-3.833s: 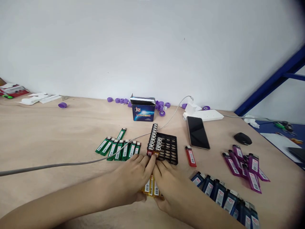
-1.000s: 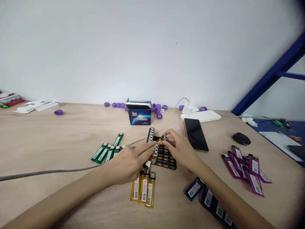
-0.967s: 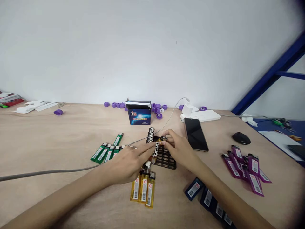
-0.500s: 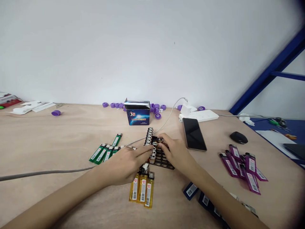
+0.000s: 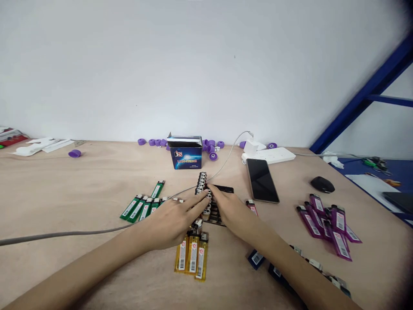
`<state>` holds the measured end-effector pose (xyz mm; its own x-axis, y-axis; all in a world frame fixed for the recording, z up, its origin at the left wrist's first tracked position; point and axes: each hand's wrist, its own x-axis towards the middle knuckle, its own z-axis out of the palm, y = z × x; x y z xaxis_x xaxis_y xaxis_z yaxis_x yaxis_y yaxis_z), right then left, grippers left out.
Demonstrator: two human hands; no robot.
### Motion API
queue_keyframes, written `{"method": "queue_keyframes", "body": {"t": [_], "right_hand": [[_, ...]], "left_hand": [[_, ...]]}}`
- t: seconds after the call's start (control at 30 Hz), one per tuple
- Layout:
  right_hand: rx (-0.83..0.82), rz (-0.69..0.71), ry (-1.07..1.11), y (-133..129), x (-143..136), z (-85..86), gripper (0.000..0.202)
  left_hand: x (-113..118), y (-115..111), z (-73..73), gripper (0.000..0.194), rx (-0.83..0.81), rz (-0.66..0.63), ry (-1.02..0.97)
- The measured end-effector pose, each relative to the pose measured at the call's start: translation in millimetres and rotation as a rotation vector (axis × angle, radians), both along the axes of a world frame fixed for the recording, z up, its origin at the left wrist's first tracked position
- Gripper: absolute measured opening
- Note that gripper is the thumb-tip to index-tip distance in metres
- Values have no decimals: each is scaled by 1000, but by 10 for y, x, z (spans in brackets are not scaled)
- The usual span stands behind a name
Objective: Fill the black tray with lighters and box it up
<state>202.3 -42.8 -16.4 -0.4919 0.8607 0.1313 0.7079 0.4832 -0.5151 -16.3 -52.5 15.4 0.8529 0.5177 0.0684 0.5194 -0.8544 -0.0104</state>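
Rows of lighters [image 5: 201, 183] stand upright in a black slotted tray [image 5: 226, 189], their metal tops up. My left hand [image 5: 172, 219] reaches in from the left, its fingertips closed against the near lighters of the row; its thumb is hidden. From the right, my right hand [image 5: 235, 213] covers much of the tray, fingers bent in at the row's right side around a lighter mostly hidden behind them. Yellow lighters [image 5: 193, 256] lie just below my left hand, and green lighters [image 5: 137, 209] lie to its left, partly covered by it.
Behind the tray stands a blue lighter box [image 5: 187, 158]. Purple caps [image 5: 211, 148] lie along the wall. At right are a phone [image 5: 263, 181], power strip [image 5: 280, 156], mouse [image 5: 322, 184], purple lighters [image 5: 338, 232] and a red lighter [image 5: 251, 206]. Dark blue lighters [image 5: 256, 259] lie under my right forearm. A cable [image 5: 64, 234] crosses the table.
My right hand has moved left with the lighter, up against the row beside my left fingers. The tray's far right corner and a red lighter now show. My left hand has barely moved.
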Motion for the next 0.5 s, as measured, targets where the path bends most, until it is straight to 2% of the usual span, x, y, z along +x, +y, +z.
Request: {"method": "queue_keyframes", "body": {"t": [0.13,0.23,0.33,0.43,0.5], "right_hand": [[-44,-28,40,-11,15,47,67],[-28,-78,59,9,63,137,53],[50,-126,94,13,123,297,35],[130,-140,194,-62,141,518,24],[164,-123,263,-169,111,659,19]], "left_hand": [[-27,12,-31,76,-30,21,-53],[-45,17,-41,72,-44,14,-80],[-45,-9,-7,70,-81,18,-152],[-9,-102,88,59,-228,99,-444],[38,-200,158,40,-451,196,-706]]}}
